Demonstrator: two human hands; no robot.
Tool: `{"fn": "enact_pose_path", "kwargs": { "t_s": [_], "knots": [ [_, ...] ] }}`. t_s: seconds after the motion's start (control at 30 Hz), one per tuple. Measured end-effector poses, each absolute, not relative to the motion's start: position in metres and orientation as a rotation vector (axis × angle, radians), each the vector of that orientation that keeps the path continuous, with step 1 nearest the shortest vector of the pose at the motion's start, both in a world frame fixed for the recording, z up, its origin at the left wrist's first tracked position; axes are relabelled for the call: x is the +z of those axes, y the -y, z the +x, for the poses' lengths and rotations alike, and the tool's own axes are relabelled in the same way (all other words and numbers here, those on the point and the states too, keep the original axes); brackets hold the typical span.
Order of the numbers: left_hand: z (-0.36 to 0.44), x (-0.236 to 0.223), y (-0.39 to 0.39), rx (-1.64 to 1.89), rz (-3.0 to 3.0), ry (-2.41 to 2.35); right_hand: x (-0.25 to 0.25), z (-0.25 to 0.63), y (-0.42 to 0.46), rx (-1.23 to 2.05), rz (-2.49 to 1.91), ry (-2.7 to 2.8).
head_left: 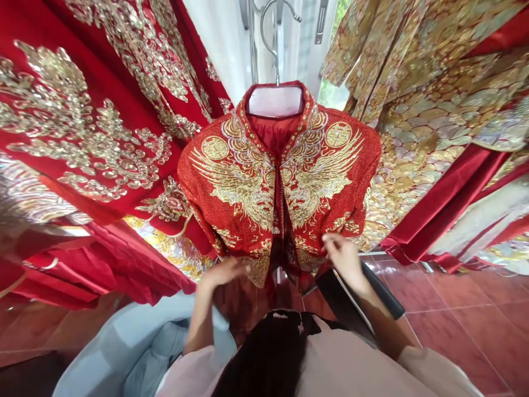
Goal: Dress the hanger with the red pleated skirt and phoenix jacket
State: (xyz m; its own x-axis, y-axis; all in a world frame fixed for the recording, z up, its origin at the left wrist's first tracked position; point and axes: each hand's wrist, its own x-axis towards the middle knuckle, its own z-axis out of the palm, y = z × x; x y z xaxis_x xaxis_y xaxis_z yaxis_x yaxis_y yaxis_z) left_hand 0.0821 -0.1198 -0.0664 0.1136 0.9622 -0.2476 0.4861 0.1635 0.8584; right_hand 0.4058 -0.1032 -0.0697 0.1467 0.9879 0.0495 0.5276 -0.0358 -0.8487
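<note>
A short red jacket point(330, 204) with gold embroidery and a stand collar hangs in front of me on a hanger point(276, 102) with a metal hook. Its front edges hang slightly apart. My left hand point(226, 271) is at the jacket's lower left hem, with fingers stretched out and slightly blurred. At the lower right side, my right hand point(344, 258) has its fingers bent together against the jacket's cloth. Those fingertips partly hide the fabric between them.
Red garments with silver-gold beading point(124, 149) hang at the left. Gold scale-patterned garments point(425, 110) hang at the right. Below are a light-blue chair point(103, 342), a dark flat object point(341, 298) by my right forearm and a reddish tiled floor point(463, 320).
</note>
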Motion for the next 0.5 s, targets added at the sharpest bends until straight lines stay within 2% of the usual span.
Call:
{"fn": "enact_pose_path", "kwargs": {
  "t_s": [0.03, 0.07, 0.1, 0.13, 0.17, 0.23, 0.33, 0.5],
  "knots": [
    [0.069, -0.040, 0.116, 0.689, 1.549, -1.516, -0.042, 0.416, 0.095, 0.447, -1.626, 1.450],
    [0.060, -0.013, 0.111, 0.933, 1.731, -1.593, -0.017, 0.423, 0.086, 0.181, -1.555, 1.413],
    [0.056, 0.011, 0.105, 1.350, 1.833, -1.692, 0.005, 0.428, 0.075, -0.024, -1.479, 1.395],
    [0.055, 0.032, 0.098, 1.690, 1.910, -1.740, 0.023, 0.430, 0.063, -0.140, -1.429, 1.433],
    [0.058, 0.048, 0.089, 1.768, 2.073, -1.791, 0.035, 0.430, 0.051, -0.208, -1.392, 1.479],
    [0.066, 0.065, 0.067, 1.818, 2.231, -1.869, 0.046, 0.428, 0.024, -0.245, -1.336, 1.569],
    [0.066, 0.066, 0.029, 1.865, 2.128, -1.843, 0.045, 0.431, -0.010, -0.232, -1.262, 1.550],
    [0.020, 0.073, -0.021, 1.827, 1.925, -1.618, 0.056, 0.464, -0.049, -0.073, -1.162, 1.457]
  ]
}}
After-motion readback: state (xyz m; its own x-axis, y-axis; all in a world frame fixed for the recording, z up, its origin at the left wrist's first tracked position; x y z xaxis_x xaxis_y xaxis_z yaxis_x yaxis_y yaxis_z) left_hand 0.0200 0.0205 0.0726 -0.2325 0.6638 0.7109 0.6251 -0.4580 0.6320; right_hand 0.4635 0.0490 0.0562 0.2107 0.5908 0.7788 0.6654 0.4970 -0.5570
